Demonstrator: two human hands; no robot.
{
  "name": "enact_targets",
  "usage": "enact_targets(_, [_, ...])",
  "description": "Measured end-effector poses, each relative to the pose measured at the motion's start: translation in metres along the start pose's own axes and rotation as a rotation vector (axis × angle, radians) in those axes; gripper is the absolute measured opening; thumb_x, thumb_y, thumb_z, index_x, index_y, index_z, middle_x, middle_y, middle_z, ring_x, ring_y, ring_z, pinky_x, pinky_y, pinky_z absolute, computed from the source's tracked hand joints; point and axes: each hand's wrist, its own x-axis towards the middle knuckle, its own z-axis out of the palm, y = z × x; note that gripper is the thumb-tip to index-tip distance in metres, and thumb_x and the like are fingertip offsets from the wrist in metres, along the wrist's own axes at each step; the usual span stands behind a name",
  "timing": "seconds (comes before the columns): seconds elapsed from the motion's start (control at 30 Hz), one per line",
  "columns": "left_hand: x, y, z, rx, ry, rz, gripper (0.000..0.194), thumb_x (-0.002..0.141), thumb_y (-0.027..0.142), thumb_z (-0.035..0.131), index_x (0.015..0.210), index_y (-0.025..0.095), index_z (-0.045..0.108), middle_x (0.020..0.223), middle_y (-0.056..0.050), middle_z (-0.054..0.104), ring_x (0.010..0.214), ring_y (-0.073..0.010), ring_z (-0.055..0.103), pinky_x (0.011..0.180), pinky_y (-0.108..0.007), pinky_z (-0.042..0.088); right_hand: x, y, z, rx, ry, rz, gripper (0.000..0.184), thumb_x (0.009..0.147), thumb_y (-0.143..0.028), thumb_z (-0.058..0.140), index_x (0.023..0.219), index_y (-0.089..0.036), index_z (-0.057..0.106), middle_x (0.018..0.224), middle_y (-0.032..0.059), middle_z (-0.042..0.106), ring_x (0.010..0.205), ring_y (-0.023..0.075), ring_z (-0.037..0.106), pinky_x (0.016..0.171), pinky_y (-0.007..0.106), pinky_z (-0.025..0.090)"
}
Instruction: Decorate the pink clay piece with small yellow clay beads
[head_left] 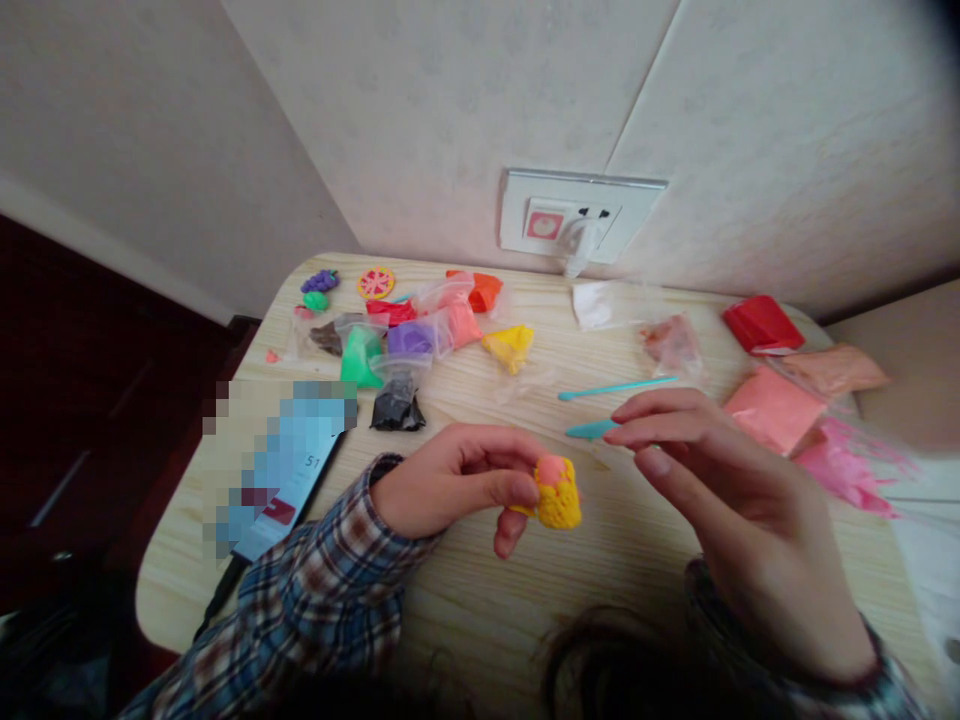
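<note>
My left hand [457, 485] is closed, its thumb and fingers pinching a small lump of yellow clay [561, 505] with a bumpy surface. A smooth pink-orange clay patch [551, 468] shows at the lump's top. To the right, my right hand [735, 500] has its fingers stretched forward and the thumb apart from them. Its fingertips cover part of a turquoise modelling tool [589, 430] with a flat pointed end; whether they touch it I cannot tell. Just beyond lies a second, thin turquoise modelling tool [619, 388].
Bags of coloured clay, among them green [361, 358], black [397, 408] and yellow [511, 347], lie across the table [480, 610]. Small clay grapes [321, 281] and a round slice [376, 283] sit at the back left. A phone [289, 480] stands left; pink packets [776, 408] lie right.
</note>
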Motion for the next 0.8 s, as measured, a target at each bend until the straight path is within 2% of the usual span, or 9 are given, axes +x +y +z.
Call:
enact_targets(0.1, [0.000,0.004,-0.008,0.066,0.074,0.051,0.042,0.066,0.050,0.084,0.080,0.013,0.069,0.049,0.003,0.060,0.039,-0.0075,0.051,0.042,-0.019,0.041,0.002,0.005,-0.008,-0.265,0.047,-0.088,0.010,0.091,-0.027,0.063,0.092,-0.033,0.072,0.099,0.0035,0.064,0.101,0.0216,0.060,0.087,0.036,0.048])
enact_targets(0.23, [0.003,0.001,-0.017,0.101,0.128,0.110,0.041,0.068,0.049,0.083,0.079,0.013,0.067,0.048,0.004,0.059,0.039,-0.0067,0.049,0.042,-0.018,0.040,0.000,0.017,-0.008,-0.520,-0.081,-0.193,0.009,0.090,-0.022,0.061,0.091,-0.026,0.069,0.097,0.0055,0.062,0.091,0.0221,0.060,0.080,0.038,0.048])
enact_targets(0.37, [0.006,-0.002,-0.017,0.120,0.147,0.115,0.043,0.068,0.051,0.082,0.080,0.012,0.068,0.046,0.005,0.056,0.039,-0.0067,0.049,0.042,-0.018,0.040,-0.006,0.027,-0.001,-0.688,-0.190,-0.219,0.012,0.091,-0.019,0.057,0.091,-0.024,0.068,0.098,0.0077,0.063,0.093,0.0246,0.059,0.079,0.041,0.046])
enact_targets(0.53, [0.004,0.001,-0.011,0.136,0.117,0.074,0.043,0.066,0.051,0.083,0.079,0.012,0.070,0.048,0.003,0.059,0.040,-0.0075,0.050,0.042,-0.019,0.040,-0.006,0.029,0.007,-0.790,-0.206,-0.271,0.010,0.091,-0.018,0.057,0.091,-0.023,0.066,0.099,0.0078,0.063,0.095,0.0249,0.059,0.082,0.041,0.042])
enact_targets(0.8, [0.003,0.002,-0.004,0.141,0.074,0.038,0.040,0.066,0.050,0.083,0.075,0.012,0.072,0.049,0.002,0.060,0.040,-0.0074,0.052,0.041,-0.018,0.042,-0.005,0.030,0.008,-0.707,-0.242,-0.254,0.011,0.092,-0.015,0.055,0.088,-0.022,0.062,0.099,0.0069,0.061,0.097,0.0242,0.057,0.086,0.043,0.037])
